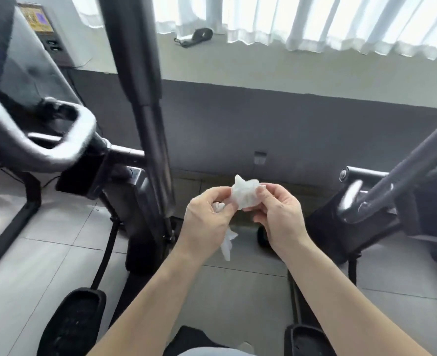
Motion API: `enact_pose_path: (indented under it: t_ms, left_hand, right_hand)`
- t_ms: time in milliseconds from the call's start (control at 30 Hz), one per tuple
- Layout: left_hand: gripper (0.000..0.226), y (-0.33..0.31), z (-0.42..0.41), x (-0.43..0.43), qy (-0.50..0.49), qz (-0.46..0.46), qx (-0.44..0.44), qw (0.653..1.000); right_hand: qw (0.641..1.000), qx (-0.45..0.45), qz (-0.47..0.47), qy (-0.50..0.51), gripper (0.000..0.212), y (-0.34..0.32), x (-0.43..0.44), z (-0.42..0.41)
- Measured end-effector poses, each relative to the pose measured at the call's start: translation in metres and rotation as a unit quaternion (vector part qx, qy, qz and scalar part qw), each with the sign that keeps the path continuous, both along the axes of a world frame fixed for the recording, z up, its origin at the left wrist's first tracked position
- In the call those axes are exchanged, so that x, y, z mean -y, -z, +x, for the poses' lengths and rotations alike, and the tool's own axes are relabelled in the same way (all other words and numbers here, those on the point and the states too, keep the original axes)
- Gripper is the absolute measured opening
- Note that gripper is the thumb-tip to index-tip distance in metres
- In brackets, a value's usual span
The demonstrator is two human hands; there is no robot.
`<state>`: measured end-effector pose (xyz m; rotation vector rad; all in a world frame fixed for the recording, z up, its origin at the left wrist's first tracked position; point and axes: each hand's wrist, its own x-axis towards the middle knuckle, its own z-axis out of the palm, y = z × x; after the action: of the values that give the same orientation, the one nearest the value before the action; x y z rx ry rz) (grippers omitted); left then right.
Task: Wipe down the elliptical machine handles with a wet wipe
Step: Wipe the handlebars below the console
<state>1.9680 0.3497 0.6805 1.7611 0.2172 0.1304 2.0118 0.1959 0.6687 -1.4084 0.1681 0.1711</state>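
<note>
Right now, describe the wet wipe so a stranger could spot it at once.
Find the tall black handle post mid-frame. Right of its base, left hand and right hand pinch the wet wipe: a crumpled white wad against dark machine parts.

We see wet wipe point(245, 196): white, crumpled into loose wad, pinched mid-air between left hand point(207, 222) and right hand point(279, 217); thin tail hangs below left hand. We note tall black handle point(137, 60): upright, blurred, left of wipe, apart from it. Looped black handle point(66, 140) further left, glossy. Slanted dark handle bar point(402, 173) at right, well apart from wipe.
</note>
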Motion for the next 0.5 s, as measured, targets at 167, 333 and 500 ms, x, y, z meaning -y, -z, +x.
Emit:
enact_pose_path:
  t_ms: [167, 333, 500]
  left_hand:
    - [0.019, -0.017, 0.062, 0.02, -0.065, -0.01, 0.044, 0.997]
    - [0.018, -0.054, 0.132, 0.02, -0.126, -0.043, 0.111, 0.985]
    - [0.03, -0.08, 0.176, 0.02, -0.169, -0.131, 0.144, 0.966]
  right_hand:
    - [0.991, -0.034, 0.122, 0.033, 0.016, -0.02, -0.011, 0.066]
    - [0.977, 0.004, 0.195, 0.089, 0.013, -0.048, -0.045, 0.137]
    - [0.965, 0.056, 0.255, 0.012, 0.015, -0.08, -0.069, 0.199]
